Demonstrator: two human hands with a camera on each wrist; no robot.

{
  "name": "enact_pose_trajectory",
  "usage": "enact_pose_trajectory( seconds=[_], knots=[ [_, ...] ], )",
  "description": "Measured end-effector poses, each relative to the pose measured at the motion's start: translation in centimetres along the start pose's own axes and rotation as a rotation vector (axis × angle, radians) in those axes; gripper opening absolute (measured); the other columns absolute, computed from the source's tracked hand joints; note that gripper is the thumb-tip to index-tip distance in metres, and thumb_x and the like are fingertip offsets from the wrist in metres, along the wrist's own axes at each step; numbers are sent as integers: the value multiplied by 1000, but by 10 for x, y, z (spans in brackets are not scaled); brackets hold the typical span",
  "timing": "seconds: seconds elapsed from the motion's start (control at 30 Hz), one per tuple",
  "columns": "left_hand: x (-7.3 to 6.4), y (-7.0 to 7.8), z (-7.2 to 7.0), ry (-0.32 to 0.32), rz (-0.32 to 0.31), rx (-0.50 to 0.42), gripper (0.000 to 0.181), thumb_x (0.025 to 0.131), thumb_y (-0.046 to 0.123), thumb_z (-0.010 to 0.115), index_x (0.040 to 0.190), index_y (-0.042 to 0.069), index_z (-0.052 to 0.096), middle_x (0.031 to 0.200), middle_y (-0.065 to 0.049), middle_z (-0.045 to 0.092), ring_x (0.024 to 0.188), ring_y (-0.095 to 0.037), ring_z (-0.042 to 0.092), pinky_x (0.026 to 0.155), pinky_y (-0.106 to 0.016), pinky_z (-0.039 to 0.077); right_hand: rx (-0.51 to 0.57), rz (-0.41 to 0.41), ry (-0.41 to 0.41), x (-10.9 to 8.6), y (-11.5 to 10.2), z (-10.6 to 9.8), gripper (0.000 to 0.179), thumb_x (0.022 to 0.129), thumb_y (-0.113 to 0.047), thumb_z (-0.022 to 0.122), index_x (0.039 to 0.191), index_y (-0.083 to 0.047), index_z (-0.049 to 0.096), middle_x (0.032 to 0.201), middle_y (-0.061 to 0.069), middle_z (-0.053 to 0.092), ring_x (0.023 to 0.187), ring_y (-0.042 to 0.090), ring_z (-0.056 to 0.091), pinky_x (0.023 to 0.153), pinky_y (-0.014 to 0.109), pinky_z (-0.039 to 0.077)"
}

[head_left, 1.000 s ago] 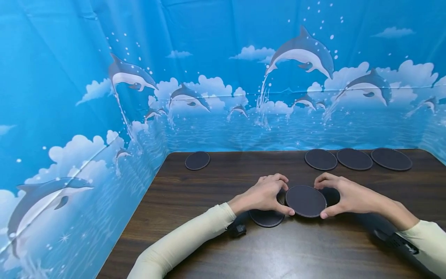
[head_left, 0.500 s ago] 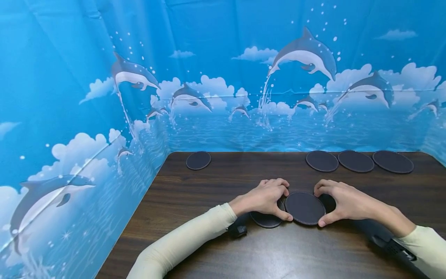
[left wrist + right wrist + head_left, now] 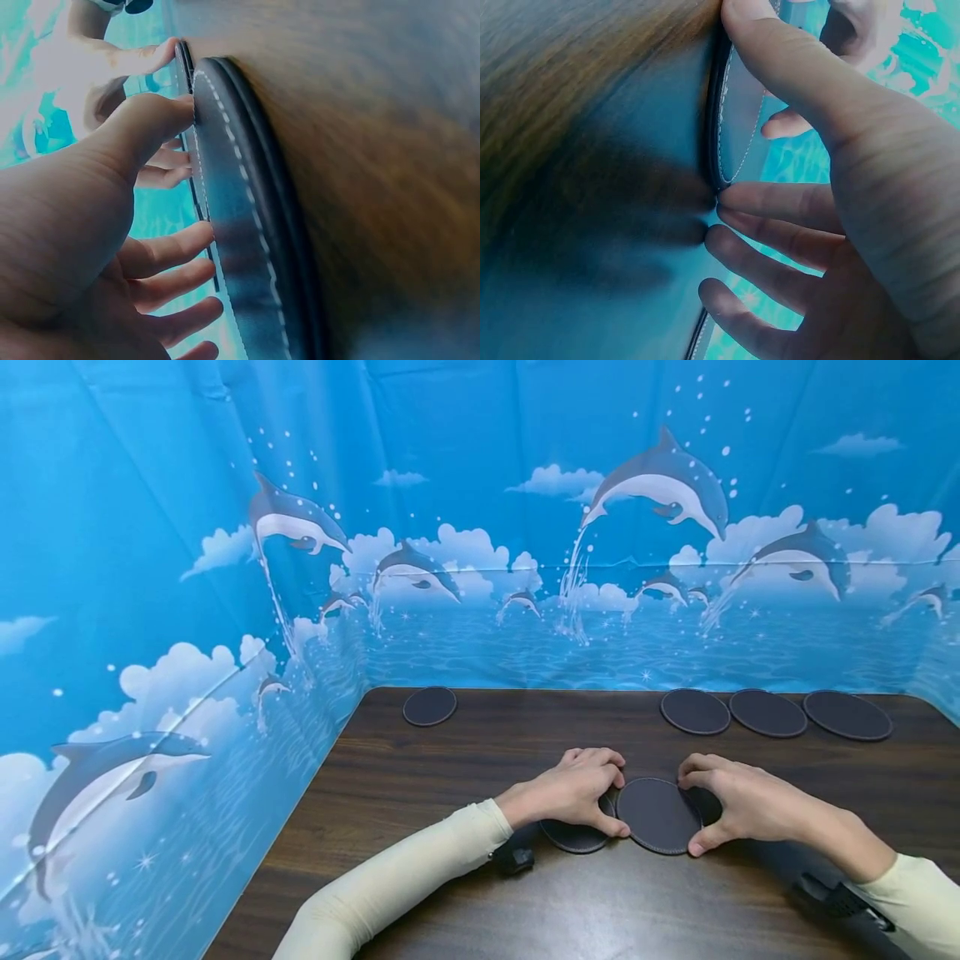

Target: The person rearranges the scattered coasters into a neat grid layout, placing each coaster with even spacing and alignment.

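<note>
A round dark leather coaster [image 3: 658, 814] with pale edge stitching lies flat on the wooden table between the two hands. My left hand [image 3: 573, 789] curls its thumb and fingers at this coaster's left edge, reaching over another dark coaster [image 3: 573, 837] that it partly hides. Opposite, my right hand [image 3: 753, 802] grips the middle coaster's right edge, thumb at the near side and fingertips at the far side. The two coasters sit side by side, their rims about touching. In the right wrist view, the fingertips meet the rim of the stitched coaster [image 3: 739, 127].
Three dark coasters, one of them [image 3: 768, 713] in the middle, form a row at the table's back right. A single coaster [image 3: 430, 706] lies at the back left. Behind the table [image 3: 585, 910] hangs a blue dolphin-print curtain [image 3: 480, 485].
The middle coaster, tilted and slightly raised earlier, has come down flat beside the left one. Both hands moved down and toward the near side with it.
</note>
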State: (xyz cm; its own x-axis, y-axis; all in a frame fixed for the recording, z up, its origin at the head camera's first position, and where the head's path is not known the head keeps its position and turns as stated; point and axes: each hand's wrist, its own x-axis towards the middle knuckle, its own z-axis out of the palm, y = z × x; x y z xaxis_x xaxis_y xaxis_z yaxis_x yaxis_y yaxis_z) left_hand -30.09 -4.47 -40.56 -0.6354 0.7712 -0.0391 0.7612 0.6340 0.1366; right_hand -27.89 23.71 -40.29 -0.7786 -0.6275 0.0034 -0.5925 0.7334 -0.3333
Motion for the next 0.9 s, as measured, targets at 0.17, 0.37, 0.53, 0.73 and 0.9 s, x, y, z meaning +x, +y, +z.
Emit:
enact_pose_trajectory(
  seconds=[0.17, 0.37, 0.53, 0.73, 0.9],
  knots=[
    [3, 3, 0, -17, 0, 5, 56, 88, 65, 69, 122, 22, 64, 150, 4, 42, 140, -13, 35, 113, -39, 28, -3, 13, -11, -4, 1, -1, 95, 67, -77, 77, 124, -1, 69, 132, 13, 55, 117, 37, 57, 84, 56, 51],
    [4, 5, 1, -33, 1, 13, 56, 89, 66, 67, 124, 22, 63, 150, 5, 42, 142, -12, 31, 114, -39, 26, -14, 2, -20, -5, 1, -1, 95, 68, -77, 76, 124, -1, 69, 131, 11, 55, 113, 35, 59, 84, 55, 51],
    [2, 3, 1, -36, -11, 15, 55, 89, 66, 67, 123, 23, 64, 151, 5, 41, 142, -13, 30, 115, -40, 24, -69, -23, -12, -2, -1, 1, 94, 70, -80, 72, 123, -3, 69, 129, 10, 56, 110, 33, 59, 88, 59, 48],
    [0, 1, 2, -33, -11, 27, 55, 89, 65, 67, 124, 22, 63, 151, 4, 41, 142, -14, 31, 114, -39, 25, -93, -36, 9, 0, -3, 0, 92, 69, -82, 72, 120, -5, 70, 127, 7, 56, 109, 32, 60, 89, 59, 48],
    [2, 2, 0, -46, -3, 38, 56, 90, 65, 66, 126, 22, 62, 151, 4, 40, 142, -14, 30, 115, -39, 24, -96, -33, 11, 0, -3, 0, 89, 67, -82, 73, 115, -7, 70, 125, 6, 56, 109, 30, 59, 88, 58, 48]
  ],
)
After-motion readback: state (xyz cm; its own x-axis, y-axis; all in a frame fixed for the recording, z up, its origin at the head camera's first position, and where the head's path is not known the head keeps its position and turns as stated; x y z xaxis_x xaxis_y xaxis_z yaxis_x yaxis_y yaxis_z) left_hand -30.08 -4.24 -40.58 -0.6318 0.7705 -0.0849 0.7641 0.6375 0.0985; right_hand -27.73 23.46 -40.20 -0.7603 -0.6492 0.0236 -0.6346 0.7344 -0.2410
